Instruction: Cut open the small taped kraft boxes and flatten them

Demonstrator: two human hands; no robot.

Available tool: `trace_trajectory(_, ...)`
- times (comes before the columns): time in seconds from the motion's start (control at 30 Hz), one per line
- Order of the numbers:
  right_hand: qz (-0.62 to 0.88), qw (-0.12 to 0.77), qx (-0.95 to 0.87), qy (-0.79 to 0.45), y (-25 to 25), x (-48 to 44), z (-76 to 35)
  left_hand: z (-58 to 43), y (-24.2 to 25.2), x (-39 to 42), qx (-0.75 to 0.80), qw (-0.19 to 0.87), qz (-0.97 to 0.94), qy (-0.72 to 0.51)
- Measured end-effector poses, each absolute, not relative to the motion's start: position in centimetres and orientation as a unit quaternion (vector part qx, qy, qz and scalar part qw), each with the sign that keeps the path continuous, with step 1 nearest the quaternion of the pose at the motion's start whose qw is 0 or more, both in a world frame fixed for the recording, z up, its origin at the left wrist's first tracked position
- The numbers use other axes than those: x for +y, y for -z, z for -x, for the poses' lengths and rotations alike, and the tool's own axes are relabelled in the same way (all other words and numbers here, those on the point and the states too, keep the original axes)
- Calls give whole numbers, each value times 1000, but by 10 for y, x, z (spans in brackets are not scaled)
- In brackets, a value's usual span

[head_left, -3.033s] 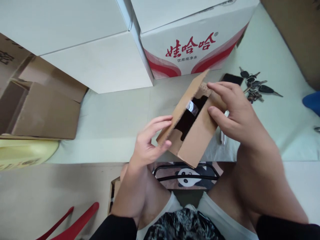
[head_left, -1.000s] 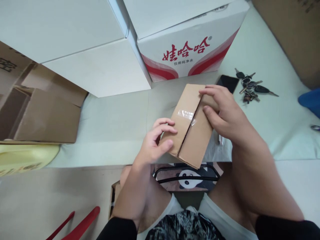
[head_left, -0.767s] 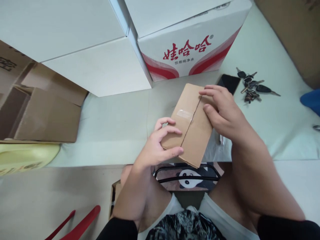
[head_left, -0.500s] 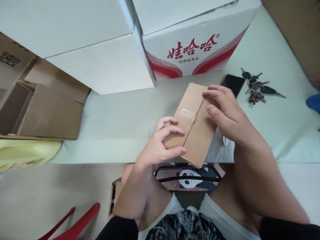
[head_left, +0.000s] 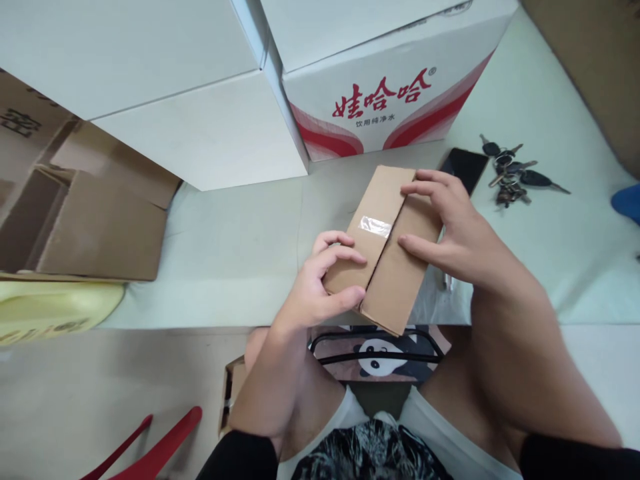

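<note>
A small brown cardboard box [head_left: 395, 283] lies tilted across the table's front edge, its near end jutting past it. My left hand [head_left: 327, 283] grips its near left corner, fingers on top and thumb at the near end of the seam. My right hand [head_left: 450, 223] holds the right side, its fingertips at the far end of the seam and its thumb lying on the right flap. A strip of clear tape [head_left: 375, 227] sticks to the left flap. A dark narrow gap runs between the two flaps. The underside of the box is hidden.
White cartons [head_left: 200, 133] and a red-and-white water carton [head_left: 375, 113] stand at the back. Behind my right hand lie a black phone [head_left: 465, 170] and a bunch of keys [head_left: 513, 173]. An open brown carton [head_left: 105, 227] is at the left. Red chair legs [head_left: 165, 440] show below.
My right thumb has moved left across the right flap towards the seam. The gap between the flaps looks wider. My left hand keeps its grip with little movement.
</note>
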State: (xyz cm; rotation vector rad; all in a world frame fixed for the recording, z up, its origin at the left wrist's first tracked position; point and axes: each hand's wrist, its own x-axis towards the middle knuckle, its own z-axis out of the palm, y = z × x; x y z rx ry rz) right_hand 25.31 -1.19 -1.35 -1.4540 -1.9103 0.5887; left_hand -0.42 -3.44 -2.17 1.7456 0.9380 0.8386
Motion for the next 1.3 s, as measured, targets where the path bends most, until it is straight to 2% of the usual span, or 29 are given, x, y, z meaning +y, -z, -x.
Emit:
trace_trajectory(0.2,569,353,-696,-260,6,-14,-252,3,20,-37,407,475,-722,-297)
trace_trajectory(0.33,696,403,-539,-252,-3,-13,-260,4,21,-37,409,467,-725,-300)
trace_trajectory(0.43,777,307,-507,-212,6,-8,-269,4,23,-36,409,464,-726,-300)
trace_trajectory(0.57,794,145,-550,-215,27,0,-279,5,23,-36,411,464,-725,-301)
trace_trajectory(0.67,815,69,-545,-185,39,3,-286,5,23,-35,413,461,-725,-302)
trace_trajectory(0.83,812,30,-547,-201,55,7,-296,5,22,-35,413,453,-731,-300)
trace_trajectory(1.07,799,18,-558,-222,62,6,-297,5,25,-33,408,446,-735,-306)
trace_trajectory(1.3,767,51,-588,-252,48,6,-290,4,24,-34,410,449,-732,-306)
